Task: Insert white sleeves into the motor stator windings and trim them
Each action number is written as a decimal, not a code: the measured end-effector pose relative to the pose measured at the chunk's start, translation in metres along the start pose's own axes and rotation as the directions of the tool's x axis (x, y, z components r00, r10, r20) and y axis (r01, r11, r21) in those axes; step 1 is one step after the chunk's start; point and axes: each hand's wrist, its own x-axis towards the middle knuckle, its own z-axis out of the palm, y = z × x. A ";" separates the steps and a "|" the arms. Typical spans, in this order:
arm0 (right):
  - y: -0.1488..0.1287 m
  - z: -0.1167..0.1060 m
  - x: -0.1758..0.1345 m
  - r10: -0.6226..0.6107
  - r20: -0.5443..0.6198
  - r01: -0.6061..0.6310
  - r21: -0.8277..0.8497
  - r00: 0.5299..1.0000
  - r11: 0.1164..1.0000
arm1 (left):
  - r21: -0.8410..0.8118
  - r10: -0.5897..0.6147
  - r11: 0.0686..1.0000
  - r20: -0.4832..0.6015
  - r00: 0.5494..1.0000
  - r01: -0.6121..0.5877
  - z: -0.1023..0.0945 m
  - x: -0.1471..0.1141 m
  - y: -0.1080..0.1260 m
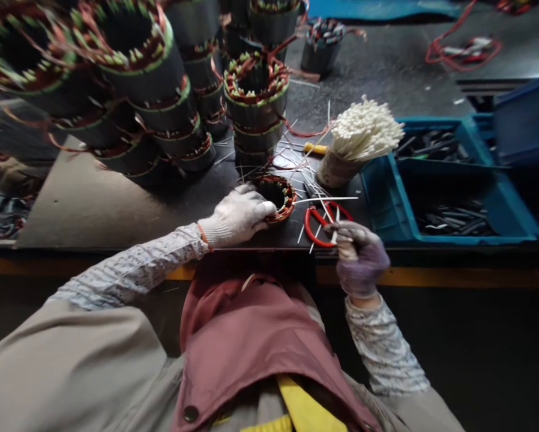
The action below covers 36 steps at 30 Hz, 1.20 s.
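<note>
My left hand (240, 215), in a white knitted glove, grips the near left side of a small wound stator (288, 201) on the bench edge, its thumb over the rim. Copper-red windings and pale green slot liners ring its dark bore. A white strand (328, 199) sticks out from it to the right. My right hand (362, 255), in a purple-grey glove, is closed in a pinch at the bench edge. A thin white strand seems to run into its fingertips. Red-handled scissors (309, 227) lie just beside and partly behind those fingers.
Stacked stators (137, 72) crowd the left and back, with another stack (255, 102) straight ahead. Loose white strands, a yellow-handled tool (314, 148) and a holder full of white strands (366, 132) lie beyond the scissors. Blue bins (467, 239) of dark pieces stand right.
</note>
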 end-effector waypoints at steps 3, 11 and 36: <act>0.012 0.009 0.017 0.002 0.218 0.017 -0.088 0.976 0.996 | 0.008 -0.009 1.000 0.005 1.000 0.009 -0.002 -0.002 -0.002; -0.062 -0.009 -0.035 0.072 0.223 -0.107 0.146 0.972 0.984 | 0.029 -0.134 0.991 0.052 0.990 0.133 -0.001 0.003 -0.002; -0.025 0.054 -0.046 -0.038 0.343 -0.039 0.215 0.939 0.976 | -0.099 -0.141 0.987 -0.111 0.984 0.130 0.011 -0.007 -0.003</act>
